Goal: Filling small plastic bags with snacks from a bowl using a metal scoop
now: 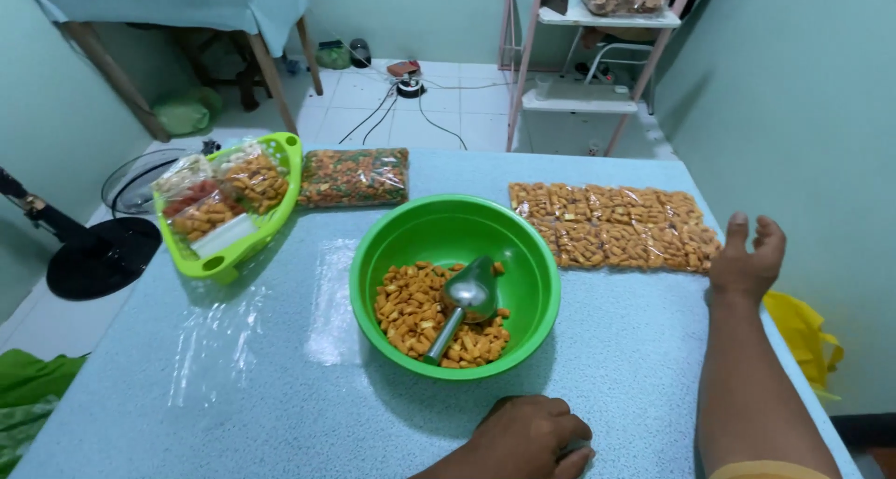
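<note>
A green bowl [455, 220] stands mid-table, part filled with orange snack pieces [411, 311]. A metal scoop [464, 297] lies in them. My left hand [527, 437] rests curled on the table's near edge, just below the bowl, holding nothing that I can see. My right hand [747, 255] is raised at the right, fingers apart, beside the near right end of a flat row of packed orange snack bags [611, 225]. It holds nothing.
A green basket [280, 162] with several snack bags sits at the far left, and a large bag of mixed snacks [355, 176] lies beside it. Behind the table are a pink rack [597, 59], floor cables, a fan base [103, 255] and another table.
</note>
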